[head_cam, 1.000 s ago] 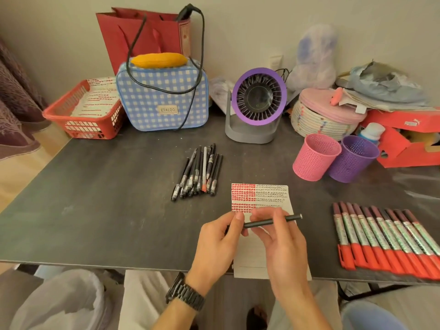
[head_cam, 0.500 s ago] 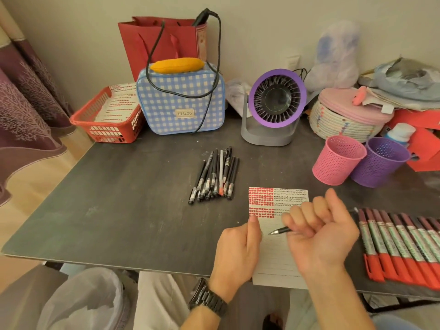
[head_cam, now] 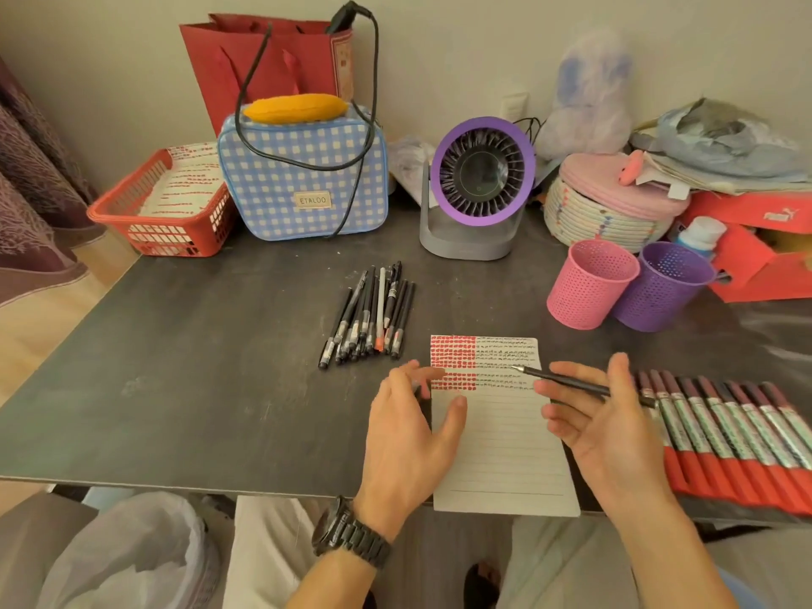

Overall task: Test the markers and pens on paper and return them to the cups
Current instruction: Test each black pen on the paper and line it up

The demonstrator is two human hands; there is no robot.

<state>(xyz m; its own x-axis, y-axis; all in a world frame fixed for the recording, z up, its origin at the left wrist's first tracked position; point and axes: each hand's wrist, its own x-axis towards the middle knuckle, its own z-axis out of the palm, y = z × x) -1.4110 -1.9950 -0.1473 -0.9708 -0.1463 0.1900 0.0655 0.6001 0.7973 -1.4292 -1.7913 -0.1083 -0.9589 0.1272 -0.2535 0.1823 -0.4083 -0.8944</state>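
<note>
A pen [head_cam: 571, 382] lies across my loose right hand [head_cam: 615, 432], my left hand [head_cam: 408, 437] is spread and bare, the paper [head_cam: 501, 454] has marks on top, but the cups [head_cam: 591, 283] look empty.

Open worktop [head_cam: 197, 367] lies left of the pen pile [head_cam: 369, 318]. A passable gap separates the paper [head_cam: 501, 441] from the pink cup [head_cam: 589, 285]. The marker row [head_cam: 725, 437] obstructs the right side; the fan [head_cam: 479, 186] stands behind.
</note>
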